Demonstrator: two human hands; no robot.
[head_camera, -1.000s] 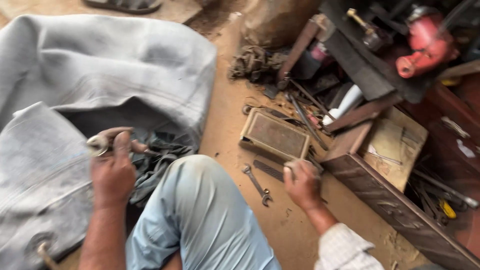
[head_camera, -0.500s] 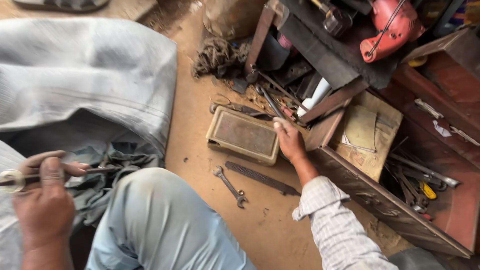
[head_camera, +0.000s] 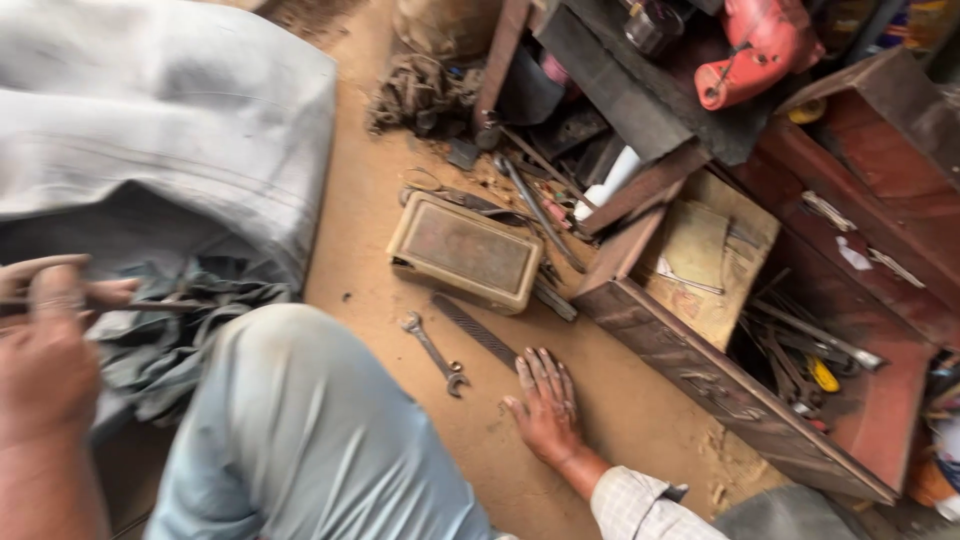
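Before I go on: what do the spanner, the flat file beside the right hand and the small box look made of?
Spanner: bare steel, grey with a dull shine, apparently. File: dark metal, matte, with a finely ridged face, probably steel. Box: likely painted sheet metal, tan and worn, with darker grime on the lid; the blur leaves hard plastic possible. The right hand rests flat on the ground.

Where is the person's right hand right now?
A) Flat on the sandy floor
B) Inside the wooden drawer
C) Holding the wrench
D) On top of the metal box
A: the right hand lies palm down, fingers spread, on the bare floor beside the wrench, not touching it.
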